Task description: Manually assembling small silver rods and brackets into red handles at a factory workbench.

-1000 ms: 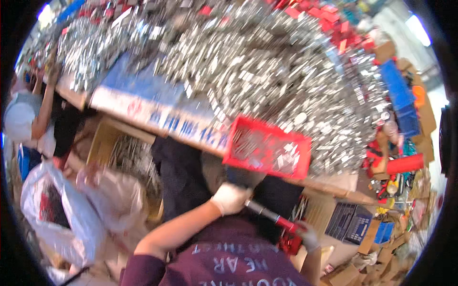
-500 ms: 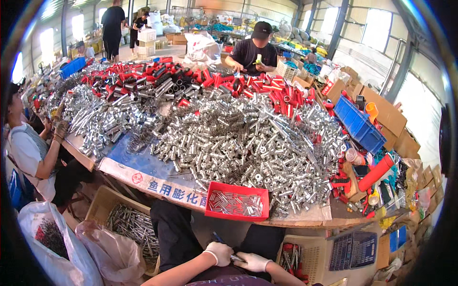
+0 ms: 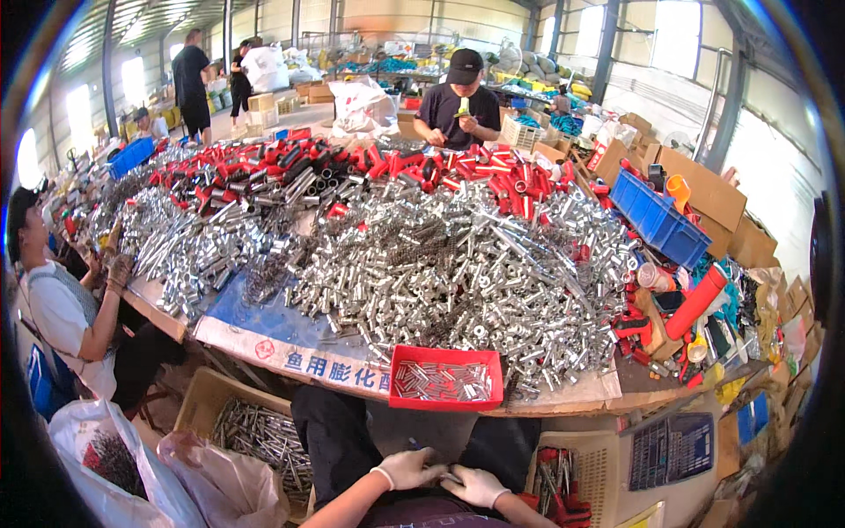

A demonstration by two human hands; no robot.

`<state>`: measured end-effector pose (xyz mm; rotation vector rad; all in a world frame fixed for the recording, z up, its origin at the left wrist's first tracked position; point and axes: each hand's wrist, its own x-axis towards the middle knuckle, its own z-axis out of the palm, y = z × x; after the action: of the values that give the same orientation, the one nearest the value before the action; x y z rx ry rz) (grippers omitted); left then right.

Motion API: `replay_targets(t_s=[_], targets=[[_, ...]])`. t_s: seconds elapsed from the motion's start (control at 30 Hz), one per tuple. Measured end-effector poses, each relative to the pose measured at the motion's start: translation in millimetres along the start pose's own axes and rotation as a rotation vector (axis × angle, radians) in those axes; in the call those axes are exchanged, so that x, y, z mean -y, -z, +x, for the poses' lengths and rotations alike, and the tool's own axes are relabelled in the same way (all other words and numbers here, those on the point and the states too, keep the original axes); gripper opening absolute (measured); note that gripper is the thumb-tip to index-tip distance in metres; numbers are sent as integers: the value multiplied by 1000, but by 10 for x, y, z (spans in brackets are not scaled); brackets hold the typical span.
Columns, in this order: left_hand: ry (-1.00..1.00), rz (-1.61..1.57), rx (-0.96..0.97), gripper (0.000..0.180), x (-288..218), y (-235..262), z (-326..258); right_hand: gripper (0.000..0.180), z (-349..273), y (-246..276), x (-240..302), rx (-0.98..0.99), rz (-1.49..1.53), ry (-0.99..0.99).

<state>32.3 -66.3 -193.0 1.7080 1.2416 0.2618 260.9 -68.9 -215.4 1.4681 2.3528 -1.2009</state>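
Observation:
Both my hands wear white gloves and meet low over my lap, in front of the table edge. My left hand is closed, its fingers curled toward the right hand. My right hand is closed too, its fingertips almost touching the left ones. A small greyish metal piece shows between them; most of it is hidden by the gloves. Straight ahead, a red tray of short metal pins sits at the table's front edge. Beyond it spreads a large heap of silvery metal parts mixed with springs.
Left of my legs stands a tan crate of metal rods, beside white sacks. At right are a beige crate with red-handled pieces and a blue bin. Red handles lie across the table; co-workers sit opposite and left.
My hands have shifted slightly right in the picture and closed nearer together. The dark slim rod that stuck up from my left hand is now mostly hidden. The person opposite has raised a green-and-pale object.

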Motion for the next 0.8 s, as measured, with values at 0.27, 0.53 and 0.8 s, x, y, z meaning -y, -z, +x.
replay_targets(t_s=[0.27, 0.53, 0.8], targets=[[27, -404, -55, 40, 527, -361, 132, 49, 28, -125, 59, 21, -38, -13], [19, -472, -39, 44, 607, -366, 167, 44, 79, -153, 86, -47, -59, -49], [40, -583, -20, 44, 526, -420, 128, 43, 54, -112, 137, -95, -42, -65]])
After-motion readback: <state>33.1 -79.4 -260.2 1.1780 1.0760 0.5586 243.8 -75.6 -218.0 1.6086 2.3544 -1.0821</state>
